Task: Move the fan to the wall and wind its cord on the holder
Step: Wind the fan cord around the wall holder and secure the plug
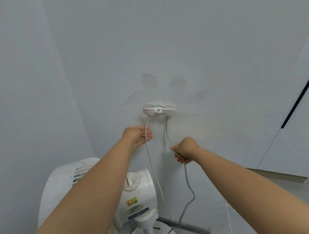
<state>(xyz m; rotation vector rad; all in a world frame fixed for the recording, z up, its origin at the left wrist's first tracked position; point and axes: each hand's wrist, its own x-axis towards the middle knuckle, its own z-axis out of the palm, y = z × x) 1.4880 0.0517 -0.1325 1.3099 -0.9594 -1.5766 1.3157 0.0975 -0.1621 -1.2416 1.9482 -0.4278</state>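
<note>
Fan (137, 196) parked at wall (218, 48), 6 o'clock below holder (159, 110). Cord (155, 175) looped over holder, winding step underway. Left hand (137, 136) open, fingers steadying 9 o'clock strand; right hand (186, 150) fist closed on 3 o'clock strand. Next: prob carry slack up & round again w/ tension. Wall grey, scuffed; tiled floor (230, 212)
</note>
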